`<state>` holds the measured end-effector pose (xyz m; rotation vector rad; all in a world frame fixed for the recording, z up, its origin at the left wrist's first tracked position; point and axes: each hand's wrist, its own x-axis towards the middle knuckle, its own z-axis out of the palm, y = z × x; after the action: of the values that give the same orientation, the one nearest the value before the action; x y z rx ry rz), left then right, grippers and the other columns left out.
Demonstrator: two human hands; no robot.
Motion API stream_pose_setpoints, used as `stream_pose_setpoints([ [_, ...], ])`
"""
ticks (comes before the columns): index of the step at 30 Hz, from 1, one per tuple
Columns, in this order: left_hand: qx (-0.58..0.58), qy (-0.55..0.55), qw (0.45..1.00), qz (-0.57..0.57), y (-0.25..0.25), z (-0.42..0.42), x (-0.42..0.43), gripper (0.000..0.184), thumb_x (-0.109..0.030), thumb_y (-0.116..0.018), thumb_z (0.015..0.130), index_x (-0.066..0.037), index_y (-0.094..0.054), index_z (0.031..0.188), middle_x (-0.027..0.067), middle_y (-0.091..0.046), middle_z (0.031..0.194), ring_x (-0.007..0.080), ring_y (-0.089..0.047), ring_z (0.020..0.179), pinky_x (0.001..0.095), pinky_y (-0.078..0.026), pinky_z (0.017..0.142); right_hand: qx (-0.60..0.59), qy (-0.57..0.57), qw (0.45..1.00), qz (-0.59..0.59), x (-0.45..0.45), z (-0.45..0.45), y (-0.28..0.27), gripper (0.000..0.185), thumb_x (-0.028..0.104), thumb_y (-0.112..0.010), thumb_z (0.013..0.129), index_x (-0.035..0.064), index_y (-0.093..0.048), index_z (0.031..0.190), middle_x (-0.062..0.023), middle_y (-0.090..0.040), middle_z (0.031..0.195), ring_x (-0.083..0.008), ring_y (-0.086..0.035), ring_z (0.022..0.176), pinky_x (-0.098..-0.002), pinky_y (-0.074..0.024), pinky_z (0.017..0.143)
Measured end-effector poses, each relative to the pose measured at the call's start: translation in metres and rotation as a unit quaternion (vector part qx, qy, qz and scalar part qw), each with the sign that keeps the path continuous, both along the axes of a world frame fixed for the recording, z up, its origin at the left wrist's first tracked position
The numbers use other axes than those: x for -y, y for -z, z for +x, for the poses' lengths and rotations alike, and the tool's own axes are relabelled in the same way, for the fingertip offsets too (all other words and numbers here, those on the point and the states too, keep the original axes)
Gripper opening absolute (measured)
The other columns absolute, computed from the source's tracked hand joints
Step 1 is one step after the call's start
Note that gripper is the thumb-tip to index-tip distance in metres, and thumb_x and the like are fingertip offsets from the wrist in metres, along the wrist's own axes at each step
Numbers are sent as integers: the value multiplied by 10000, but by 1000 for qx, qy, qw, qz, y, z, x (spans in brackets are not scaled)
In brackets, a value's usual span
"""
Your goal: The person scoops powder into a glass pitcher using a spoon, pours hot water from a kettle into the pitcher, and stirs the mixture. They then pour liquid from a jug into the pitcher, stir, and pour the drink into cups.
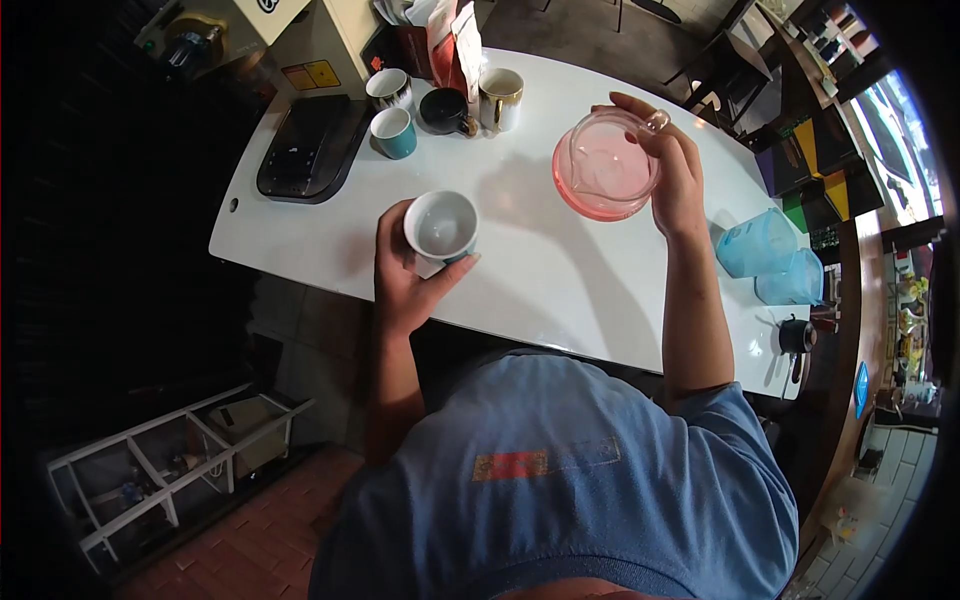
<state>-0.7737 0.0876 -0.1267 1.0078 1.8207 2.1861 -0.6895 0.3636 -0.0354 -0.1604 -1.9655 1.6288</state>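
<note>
My left hand (402,268) is wrapped round a cup (443,226) with a white inside and a teal outer wall, held above the near edge of the white table. Its mouth faces up toward me. In my right hand (672,165) is a glass pitcher (607,165) with pink liquid in it, gripped at its glass handle. The pitcher is raised over the table, to the right of the cup and apart from it. How much liquid the pitcher holds is hard to judge from above.
On the white table (520,290) stand a teal cup (394,134), a black cup (444,111), two patterned mugs and a black scale (310,150). Blue translucent pitchers (757,243) and a small black pot (796,336) are at the right. A machine (310,50) rises at back left.
</note>
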Motion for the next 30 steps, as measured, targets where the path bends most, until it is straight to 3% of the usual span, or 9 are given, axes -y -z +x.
stream_pose_setpoints([
  [6,-7,42,999,20,-4,10,1,701,-3,-787,680,10,-417,1275,115,-514,1213,200,-522,1127,347,-425,963,-31,-38,999,-11,13,-16,-24,360,117,-462,810,-132,-599,1030,-206,-580,1208,-238,-553,1066,-335,-394,963],
  [14,-6,68,997,22,-4,15,-1,723,7,-786,666,15,-431,1296,114,-549,1211,199,-526,1139,352,-406,983,-64,-33,979,192,25,-35,-36,373,190,-512,782,-16,-663,1053,-138,-656,1090,-260,-504,1046,-375,-396,944],
  [18,-24,58,998,11,-6,12,-2,718,2,-785,666,22,-441,1295,116,-567,1197,197,-540,1123,347,-410,976,-91,-39,962,255,25,-42,-48,371,196,-521,772,-8,-672,1042,-139,-654,1101,-271,-511,1025,-377,-402,932],
  [20,-23,54,998,3,-6,10,-2,718,-6,-789,666,25,-444,1295,116,-574,1190,196,-546,1113,345,-413,971,-97,-41,924,367,23,-43,-55,497,175,-442,757,-65,-592,1166,-142,-664,1104,-222,-513,1086,-345,-367,986],
  [30,8,62,998,-1,-16,15,-7,700,-34,-799,672,36,-468,1284,105,-588,1162,183,-560,1084,327,-438,942,-128,-63,904,404,40,-42,-78,452,195,-464,736,-52,-658,1061,-154,-656,1129,-258,-511,1089,-377,-354,996],
])
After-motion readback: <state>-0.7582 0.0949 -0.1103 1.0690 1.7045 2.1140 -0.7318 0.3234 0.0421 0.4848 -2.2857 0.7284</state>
